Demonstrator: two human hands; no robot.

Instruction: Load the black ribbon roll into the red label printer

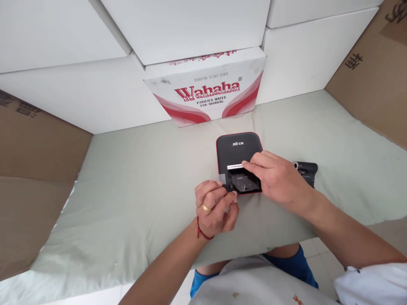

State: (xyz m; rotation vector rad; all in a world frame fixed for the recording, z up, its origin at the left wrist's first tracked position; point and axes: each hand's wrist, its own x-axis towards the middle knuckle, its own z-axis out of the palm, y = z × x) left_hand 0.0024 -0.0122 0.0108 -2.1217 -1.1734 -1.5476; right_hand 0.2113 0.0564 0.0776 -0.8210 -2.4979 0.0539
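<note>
A flat black case (238, 151) with a red edge and white lettering lies on a pale green cloth (143, 190). My right hand (280, 180) rests on the case's near right part, fingers pressed down on a clear film (243, 181) over it. My left hand (216, 207), with a gold ring and a red wrist cord, pinches the film's corner at the case's near left edge. A white label strip (234, 166) shows just beyond my right fingertips.
A small dark object (307, 169) lies on the cloth right of my right hand. A red-and-white Wahaha water carton (210, 93) stands behind the case among white blocks (95, 93). Brown cardboard walls (32, 169) close both sides.
</note>
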